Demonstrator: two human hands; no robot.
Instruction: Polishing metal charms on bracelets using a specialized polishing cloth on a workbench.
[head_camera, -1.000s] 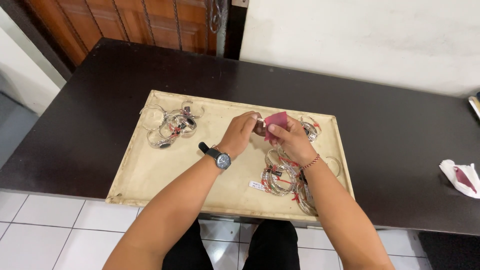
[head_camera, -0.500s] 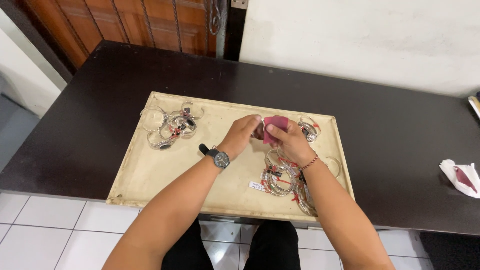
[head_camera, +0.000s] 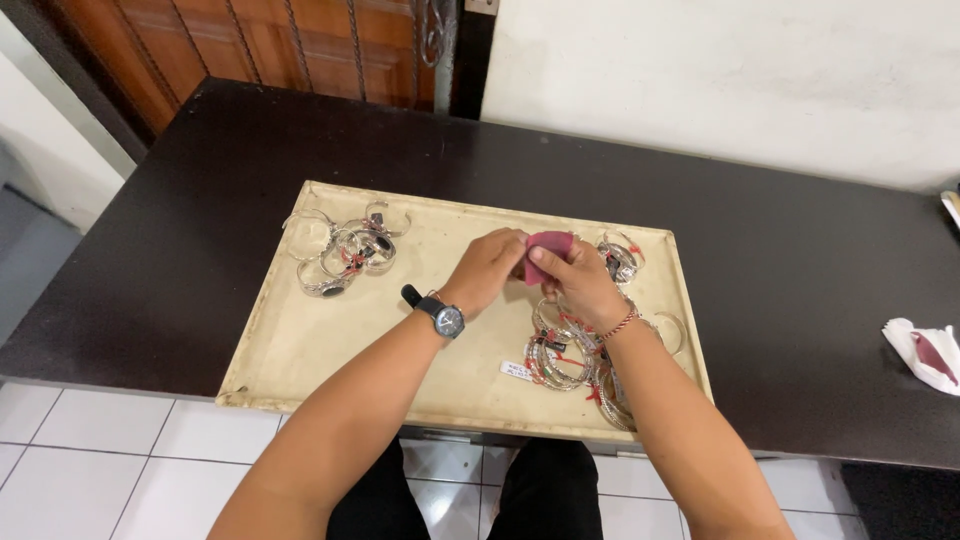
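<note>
Maroon cloth (head_camera: 547, 252) now closes around the hidden piece; my left hand (head_camera: 487, 272) and right hand (head_camera: 580, 285) pinch it together.

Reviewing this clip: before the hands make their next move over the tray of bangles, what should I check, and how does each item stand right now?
1. Dark red polishing cloth pinched by both hands: ok; left hand and right hand meet on it.
2. A piece inside the cloth: cannot tell; the fingers and the cloth hide it.
3. Hands above the shallow cream rectangular tray: ok.
4. Pile of silver metal bangles with red tags inside the tray: ok, lying under the right wrist.
5. Second cluster of silver cuff bracelets apart from the hands: ok, at the tray's far left.
6. Tray fully on the dark wooden table: ok; its near edge sits close to the table's edge.
</note>
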